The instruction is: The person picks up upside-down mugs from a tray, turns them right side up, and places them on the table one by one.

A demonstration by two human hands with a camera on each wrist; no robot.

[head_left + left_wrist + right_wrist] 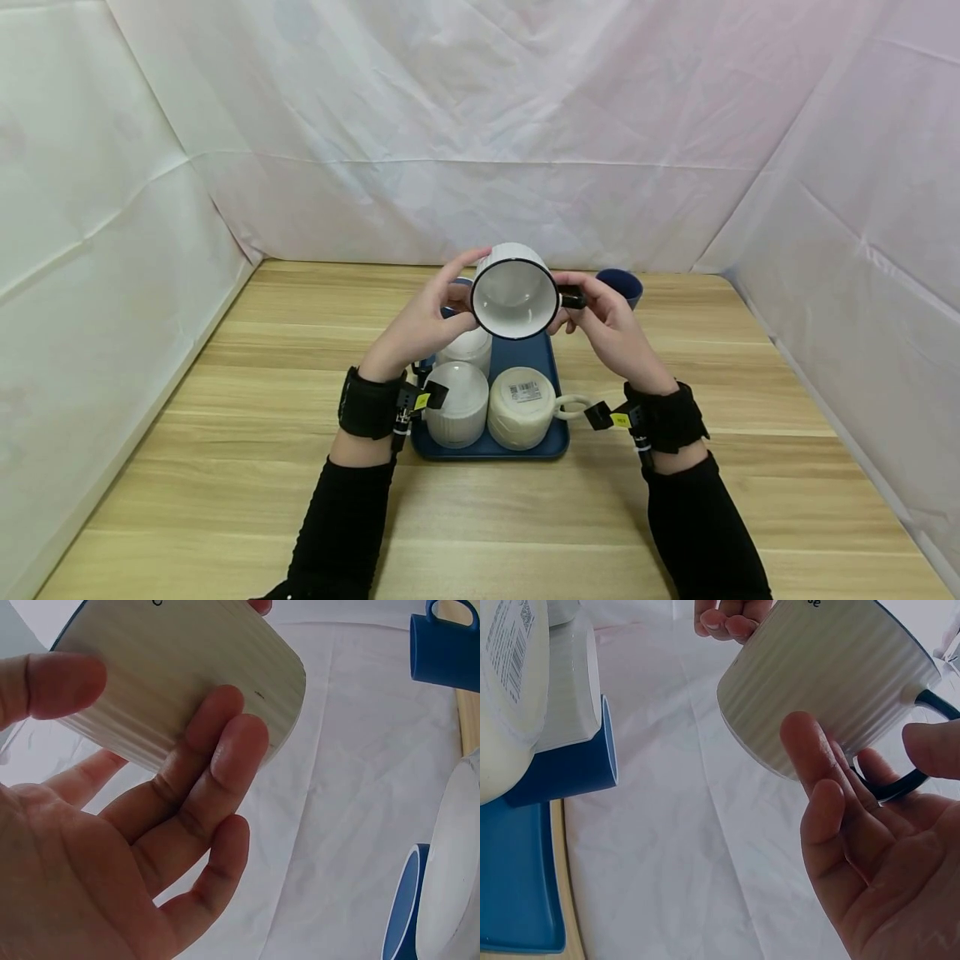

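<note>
Here the ribbed white mug (515, 290) with the dark rim is held up in the air between both hands, tipped so its open mouth faces the person, above the far end of the blue tray (551, 360). The left hand (420, 327) cradles the mug's wall, its grip closed around it with thumb on top and fingers curled under the ribbed side; the left wrist view shows those fingers (225, 750) pressed against the wall. The right hand (609, 321) grasps the dark handle (572, 297), thumb above and fingers curled beneath.

Judging by the tilt, the step in hand looks like turning or inspecting the mug while it is lifted off the tray. Any next move would call for both grips to stay firm, and for care over the three upturned cups directly below: a white ribbed one (457, 402), a cream one (522, 407) with a barcode sticker on its base, and a third (467, 347) partly behind the left hand. A dark blue cup (622, 286) stands on the desk (225, 467) just beyond the right hand.

The mug's base is out of sight in the head view, the printed mark on its wall is cut off in both wrist views, and the blue cup is half hidden by the right hand
</note>
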